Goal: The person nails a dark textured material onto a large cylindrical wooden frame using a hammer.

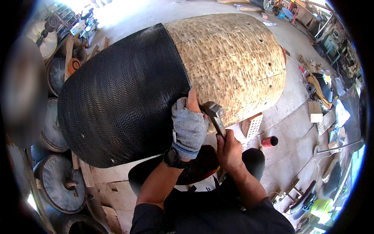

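A large drum lies across the view, its left part wrapped in a black ribbed rubber sheet [124, 93] and its right part a bare, pitted tan surface [233, 58] with several small dark holes. My left hand [189, 126], in a grey fingerless glove, presses at the sheet's edge near the drum's lower side. One bare finger points up along the seam. The other fingers look curled, and whatever they hold is hidden. Beside it, my right hand [230, 151] is bare and closed round the handle of a hammer [214, 114], whose metal head is near my left fingers.
Several round drums or pulleys [62, 183] stand along the left. A perforated brick [252, 124] sits by the drum's lower right, with a red can [269, 141] on the floor past it. Cardboard, scraps and tools [317, 111] clutter the right side.
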`<act>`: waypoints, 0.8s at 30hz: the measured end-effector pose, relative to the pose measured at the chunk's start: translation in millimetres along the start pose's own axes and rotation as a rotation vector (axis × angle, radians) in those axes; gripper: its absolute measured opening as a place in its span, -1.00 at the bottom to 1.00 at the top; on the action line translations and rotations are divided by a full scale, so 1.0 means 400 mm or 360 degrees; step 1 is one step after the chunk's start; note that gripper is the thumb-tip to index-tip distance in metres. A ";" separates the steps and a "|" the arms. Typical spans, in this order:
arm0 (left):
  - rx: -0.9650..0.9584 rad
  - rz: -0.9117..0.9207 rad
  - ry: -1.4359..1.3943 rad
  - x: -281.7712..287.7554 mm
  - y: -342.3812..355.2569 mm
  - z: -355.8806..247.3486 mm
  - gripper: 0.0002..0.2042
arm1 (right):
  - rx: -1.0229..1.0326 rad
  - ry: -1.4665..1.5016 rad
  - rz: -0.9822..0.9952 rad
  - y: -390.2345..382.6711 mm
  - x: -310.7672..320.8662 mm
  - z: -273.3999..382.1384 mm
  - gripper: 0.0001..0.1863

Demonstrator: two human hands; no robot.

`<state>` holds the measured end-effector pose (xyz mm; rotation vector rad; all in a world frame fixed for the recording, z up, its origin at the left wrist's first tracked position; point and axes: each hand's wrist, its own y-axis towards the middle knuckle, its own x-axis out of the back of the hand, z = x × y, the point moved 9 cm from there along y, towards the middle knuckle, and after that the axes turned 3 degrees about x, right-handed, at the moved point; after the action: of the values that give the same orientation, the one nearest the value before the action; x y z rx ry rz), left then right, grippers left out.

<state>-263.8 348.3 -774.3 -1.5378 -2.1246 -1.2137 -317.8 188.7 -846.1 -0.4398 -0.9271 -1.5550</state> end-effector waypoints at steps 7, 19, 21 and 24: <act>-0.0601 0.0286 0.0123 -0.054 -0.253 -0.004 -0.53 | 0.0107 0.0186 -0.0255 -0.024 0.045 0.012 -0.76; -0.0608 0.1196 0.0596 -0.306 -0.499 0.120 -0.78 | 0.0009 0.0127 -0.0021 -0.002 -0.039 -0.027 -0.79; -0.0609 0.1237 0.0638 -0.320 -0.491 0.121 -0.78 | 0.0080 0.0373 -0.0149 -0.032 -0.001 0.009 -0.82; -0.0615 0.1160 0.0649 -0.334 -0.492 0.123 -0.76 | 0.0295 0.0549 -0.0444 -0.056 0.026 0.000 -0.81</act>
<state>-368.4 277.2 -981.8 -1.7773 -0.9685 -1.5073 -341.4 181.3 -845.6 0.0941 -0.8760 -1.7085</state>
